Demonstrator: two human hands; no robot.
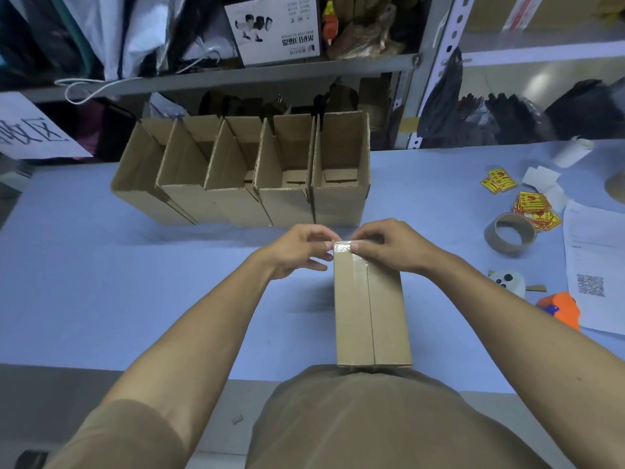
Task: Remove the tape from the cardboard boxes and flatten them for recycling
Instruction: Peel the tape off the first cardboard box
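A closed brown cardboard box (372, 313) lies lengthwise on the blue table (135, 292), its near end against my body. A strip of clear tape (343, 250) covers the far end of its centre seam. My left hand (297, 248) pinches the tape's far end at the box's top left corner. My right hand (389, 245) holds the far end of the box, with fingertips on the tape's right edge. Behind, a row of several open cardboard boxes (247, 174) stands side by side.
To the right lie an empty tape core (510, 233), yellow stickers (531, 204), a white tape dispenser (507, 282), an orange tool (559, 308) and printed paper sheets (595, 265). Metal shelving (236, 72) with bags and a printed box stands behind the table.
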